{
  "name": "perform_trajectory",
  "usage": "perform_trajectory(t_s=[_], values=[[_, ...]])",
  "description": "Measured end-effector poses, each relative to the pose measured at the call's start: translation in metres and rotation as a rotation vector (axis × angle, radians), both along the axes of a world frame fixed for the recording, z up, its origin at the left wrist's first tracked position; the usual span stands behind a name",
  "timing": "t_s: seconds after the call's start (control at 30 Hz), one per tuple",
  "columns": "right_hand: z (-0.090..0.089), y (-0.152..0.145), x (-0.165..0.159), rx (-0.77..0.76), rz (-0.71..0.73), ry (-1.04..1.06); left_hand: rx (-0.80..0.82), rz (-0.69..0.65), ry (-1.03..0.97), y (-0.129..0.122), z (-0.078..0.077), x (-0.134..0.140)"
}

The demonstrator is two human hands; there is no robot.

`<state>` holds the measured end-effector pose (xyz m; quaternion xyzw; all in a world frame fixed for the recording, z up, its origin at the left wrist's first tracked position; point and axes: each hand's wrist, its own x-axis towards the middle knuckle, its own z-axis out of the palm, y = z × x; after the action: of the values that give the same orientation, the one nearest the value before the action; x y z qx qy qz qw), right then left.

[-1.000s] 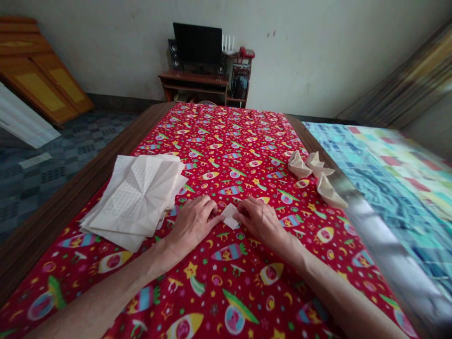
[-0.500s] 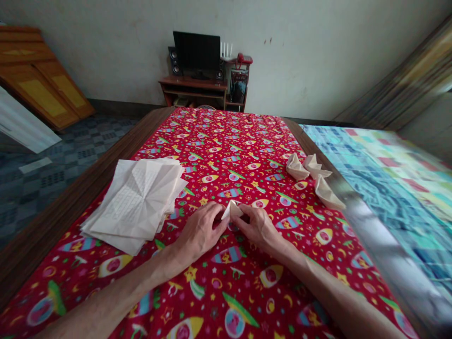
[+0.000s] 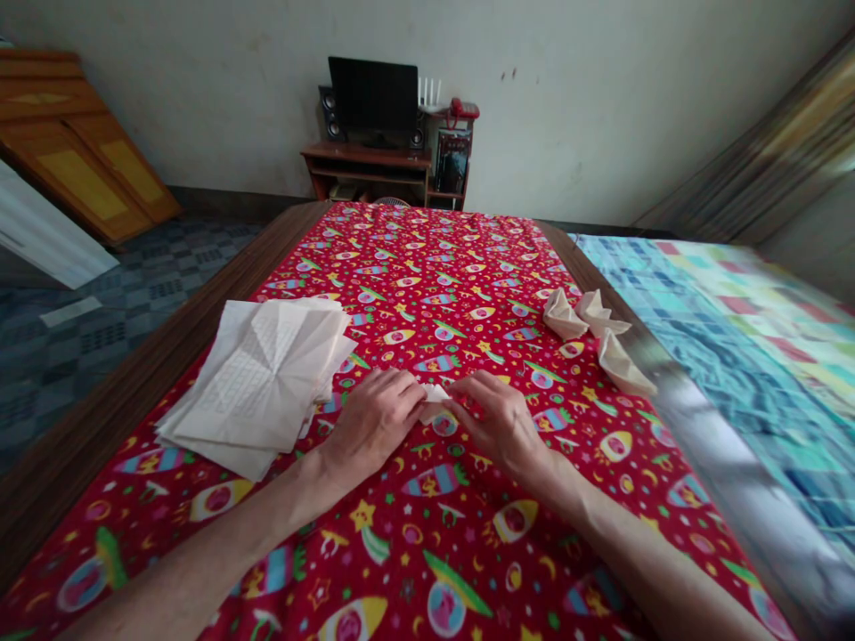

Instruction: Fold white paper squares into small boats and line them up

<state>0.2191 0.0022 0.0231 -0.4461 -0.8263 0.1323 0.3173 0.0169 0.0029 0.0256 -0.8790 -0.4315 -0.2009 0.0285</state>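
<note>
Between my two hands is a small piece of folded white paper (image 3: 435,393), low over the red patterned cloth (image 3: 460,552). My left hand (image 3: 384,411) is closed on its left end, the fingers bent over it. At the other end, my right hand (image 3: 495,411) pinches the paper between thumb and fingers. Part of the paper is hidden by the fingertips. A stack of creased white sheets (image 3: 267,374) lies to the left of my left hand. On the right of the cloth, several folded paper boats (image 3: 565,317) sit close together.
The cloth covers a table with a dark wooden edge (image 3: 267,254). Beyond it stands a desk (image 3: 367,158) with a monitor (image 3: 374,100) and a red telephone (image 3: 464,109). A bed with a checked cover (image 3: 708,356) adjoins the right side; a wooden cabinet (image 3: 80,142) stands at left.
The folded paper stood up as a peak and is now lower and flatter between my hands. My right hand has shifted slightly right, its fingers more extended. The stack and boats stay put.
</note>
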Motion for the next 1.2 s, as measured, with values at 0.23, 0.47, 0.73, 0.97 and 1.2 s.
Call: perform_trajectory(t_s=[0.23, 0.47, 0.73, 0.97, 1.2], values=[[-0.016, -0.001, -0.002, 0.176, 0.092, -0.360, -0.066, -0.052, 0.002, -0.003, -0.013, 0.001], [-0.018, -0.002, -0.002, 0.154, 0.114, -0.344, -0.098, -0.088, -0.018, -0.005, -0.015, -0.007], [-0.022, 0.002, -0.004, -0.019, 0.069, -0.142, -0.121, -0.047, -0.228, 0.000, -0.028, -0.007], [-0.019, 0.000, -0.008, -0.031, -0.001, -0.232, -0.190, 0.041, -0.392, 0.001, -0.036, -0.006], [-0.019, 0.001, -0.013, 0.024, -0.078, -0.344, -0.229, 0.093, -0.279, 0.005, -0.034, -0.004]])
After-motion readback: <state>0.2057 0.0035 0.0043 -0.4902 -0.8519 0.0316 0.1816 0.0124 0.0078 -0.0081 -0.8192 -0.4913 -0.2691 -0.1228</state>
